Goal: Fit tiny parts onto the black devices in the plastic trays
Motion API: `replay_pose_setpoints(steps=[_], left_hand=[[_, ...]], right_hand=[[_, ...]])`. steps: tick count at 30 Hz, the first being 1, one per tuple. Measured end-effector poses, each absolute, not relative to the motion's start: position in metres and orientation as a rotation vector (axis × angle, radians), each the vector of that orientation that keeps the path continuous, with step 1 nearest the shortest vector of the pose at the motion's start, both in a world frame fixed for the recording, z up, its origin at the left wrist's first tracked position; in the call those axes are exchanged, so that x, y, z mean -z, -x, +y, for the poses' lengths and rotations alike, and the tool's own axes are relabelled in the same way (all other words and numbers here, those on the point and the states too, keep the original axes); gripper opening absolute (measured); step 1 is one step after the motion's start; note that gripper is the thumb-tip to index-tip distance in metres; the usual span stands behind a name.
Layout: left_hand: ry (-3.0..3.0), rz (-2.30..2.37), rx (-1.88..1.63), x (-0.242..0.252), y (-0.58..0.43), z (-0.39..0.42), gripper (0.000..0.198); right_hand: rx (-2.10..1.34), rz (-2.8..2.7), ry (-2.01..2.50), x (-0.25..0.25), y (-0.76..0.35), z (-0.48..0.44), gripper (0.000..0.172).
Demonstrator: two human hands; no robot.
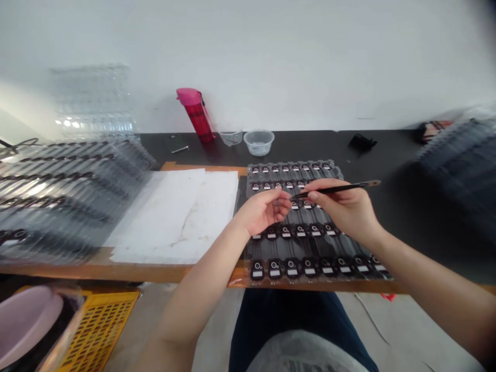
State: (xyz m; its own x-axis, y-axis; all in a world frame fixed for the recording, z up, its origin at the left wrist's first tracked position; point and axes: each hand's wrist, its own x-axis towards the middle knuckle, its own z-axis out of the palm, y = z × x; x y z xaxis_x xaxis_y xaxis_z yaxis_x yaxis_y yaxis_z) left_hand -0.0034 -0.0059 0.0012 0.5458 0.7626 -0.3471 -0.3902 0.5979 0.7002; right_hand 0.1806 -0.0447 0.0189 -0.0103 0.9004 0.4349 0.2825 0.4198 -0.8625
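- The left hand has its thumb and index finger drawn together and the other fingers curled; whether a small thing sits between the tips, I cannot tell.
- The right hand pinches slim black tweezers with a tan end, their points touching or just beside the left fingertips.
- Beneath both hands lies a clear ribbed plastic tray, holding rows of small black rounded pieces with white rings and white labels.
- Left of the left hand are flat white sheets, and farther left, a stack of clear plastic trays with dark pieces.
- Beyond the hands stand a round translucent plastic bowl and a red bottle with a pink lid.
- Well right of the right hand is a dark, blurred stack.
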Motion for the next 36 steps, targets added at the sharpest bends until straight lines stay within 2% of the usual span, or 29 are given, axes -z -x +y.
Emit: replay_pose_setpoints(steps=[4,36], left_hand=[[-0.703,0.616,-0.696,0.0,0.003,-0.01,0.016],[-0.87,0.591,-0.616,0.001,-0.002,-0.016,0.02]], right_hand=[[-0.678,-1.55,1.047,-0.019,-0.181,-0.048,0.01],[-0.808,-1.547,0.982,-0.021,-0.19,-0.056,0.016]])
